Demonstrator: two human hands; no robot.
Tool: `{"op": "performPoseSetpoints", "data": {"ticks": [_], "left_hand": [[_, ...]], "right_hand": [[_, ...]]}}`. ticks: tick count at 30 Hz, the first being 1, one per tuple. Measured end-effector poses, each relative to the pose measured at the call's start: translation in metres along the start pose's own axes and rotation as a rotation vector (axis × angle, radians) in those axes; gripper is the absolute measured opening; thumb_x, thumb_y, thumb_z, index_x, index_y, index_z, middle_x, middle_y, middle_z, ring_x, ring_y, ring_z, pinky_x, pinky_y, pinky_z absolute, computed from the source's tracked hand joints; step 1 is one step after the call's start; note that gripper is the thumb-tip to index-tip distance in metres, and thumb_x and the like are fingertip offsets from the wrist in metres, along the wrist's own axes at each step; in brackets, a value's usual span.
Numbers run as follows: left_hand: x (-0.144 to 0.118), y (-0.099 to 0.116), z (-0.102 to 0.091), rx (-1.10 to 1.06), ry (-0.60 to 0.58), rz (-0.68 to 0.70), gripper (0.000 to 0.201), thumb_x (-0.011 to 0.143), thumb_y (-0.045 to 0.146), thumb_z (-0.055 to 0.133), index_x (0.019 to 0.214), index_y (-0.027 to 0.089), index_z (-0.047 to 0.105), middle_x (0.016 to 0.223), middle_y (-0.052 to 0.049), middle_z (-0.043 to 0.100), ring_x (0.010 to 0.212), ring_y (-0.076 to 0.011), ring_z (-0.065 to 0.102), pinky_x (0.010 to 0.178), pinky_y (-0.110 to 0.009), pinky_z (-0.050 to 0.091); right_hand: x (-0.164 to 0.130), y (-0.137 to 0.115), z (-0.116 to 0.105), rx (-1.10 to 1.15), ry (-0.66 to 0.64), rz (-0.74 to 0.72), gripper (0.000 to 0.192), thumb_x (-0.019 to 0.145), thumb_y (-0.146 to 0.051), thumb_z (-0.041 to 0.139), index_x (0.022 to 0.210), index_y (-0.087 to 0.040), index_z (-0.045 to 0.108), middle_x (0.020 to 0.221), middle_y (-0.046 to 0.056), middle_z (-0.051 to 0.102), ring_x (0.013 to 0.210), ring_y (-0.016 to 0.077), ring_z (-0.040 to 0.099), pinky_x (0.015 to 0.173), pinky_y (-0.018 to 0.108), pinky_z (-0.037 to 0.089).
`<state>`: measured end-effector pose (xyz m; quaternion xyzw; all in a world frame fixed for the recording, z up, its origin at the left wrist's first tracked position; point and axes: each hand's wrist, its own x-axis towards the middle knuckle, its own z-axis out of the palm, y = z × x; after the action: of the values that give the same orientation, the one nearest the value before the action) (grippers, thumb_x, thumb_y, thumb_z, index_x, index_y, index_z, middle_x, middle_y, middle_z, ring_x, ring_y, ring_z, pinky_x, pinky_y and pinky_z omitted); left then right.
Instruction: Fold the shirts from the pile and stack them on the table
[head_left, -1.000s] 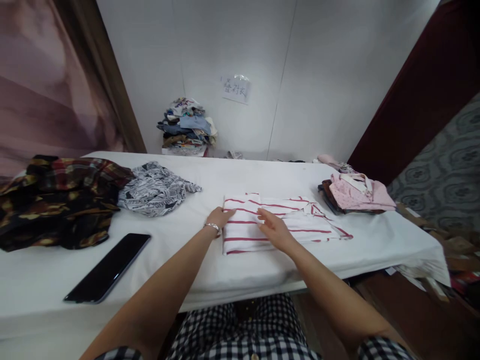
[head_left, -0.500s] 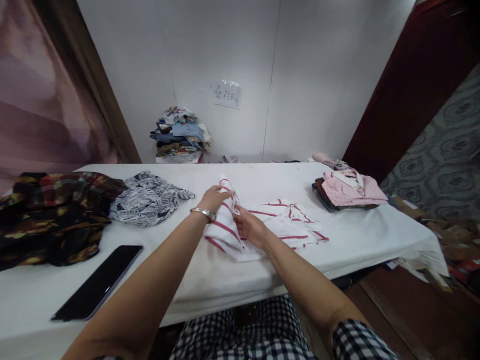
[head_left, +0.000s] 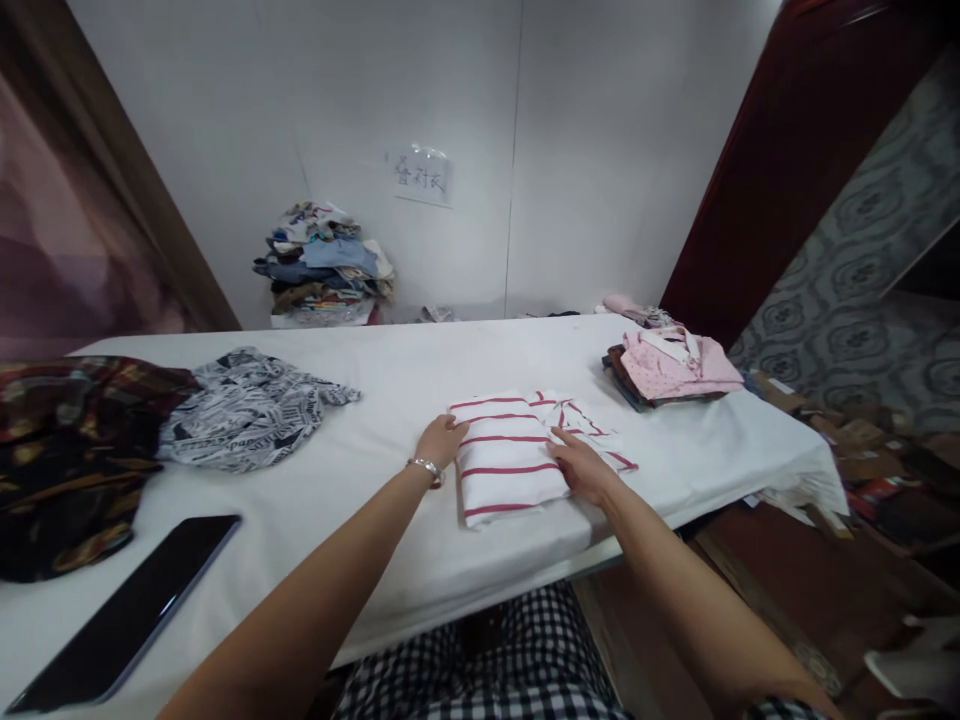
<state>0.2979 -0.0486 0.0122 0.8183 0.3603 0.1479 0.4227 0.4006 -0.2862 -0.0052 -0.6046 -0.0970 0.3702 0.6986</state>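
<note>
White table [head_left: 390, 380]: both hands' fingers lie flat, gripping nothing, against the striped shirt's [head_left: 510, 455] side edges.

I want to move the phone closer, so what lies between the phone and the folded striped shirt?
Only bare white table cover, crossed by the left forearm; the head view shows nothing else between phone and striped shirt.

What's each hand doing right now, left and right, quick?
Left hand: open, fingers resting against the left edge of the folded striped shirt.
Right hand: open, palm down on the shirt's right side, holding nothing.
</note>
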Motion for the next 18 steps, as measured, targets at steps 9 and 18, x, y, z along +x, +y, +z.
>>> {"op": "performPoseSetpoints", "data": {"ticks": [9,18], "left_hand": [[0.000,-0.008,0.003,-0.127,-0.071,-0.172,0.059,0.082,0.042,0.056,0.133,0.014,0.043,0.133,-0.016,0.056,0.106,-0.0224,0.063,0.071,-0.026,0.053],[0.013,0.021,0.010,-0.200,-0.105,-0.122,0.037,0.077,0.031,0.063,0.109,0.013,0.060,0.113,-0.014,0.068,0.097,-0.0220,0.066,0.072,-0.026,0.051]], "right_hand": [[0.026,0.000,0.007,-0.444,0.152,-0.243,0.069,0.060,-0.012,0.060,0.128,-0.024,0.056,0.102,0.002,0.069,0.093,0.0223,0.061,0.088,0.037,0.046],[0.015,0.006,0.006,-0.589,0.178,-0.335,0.063,0.064,-0.020,0.066,0.127,-0.025,0.057,0.137,0.003,0.053,0.129,0.0247,0.044,0.113,0.042,0.025]]}}
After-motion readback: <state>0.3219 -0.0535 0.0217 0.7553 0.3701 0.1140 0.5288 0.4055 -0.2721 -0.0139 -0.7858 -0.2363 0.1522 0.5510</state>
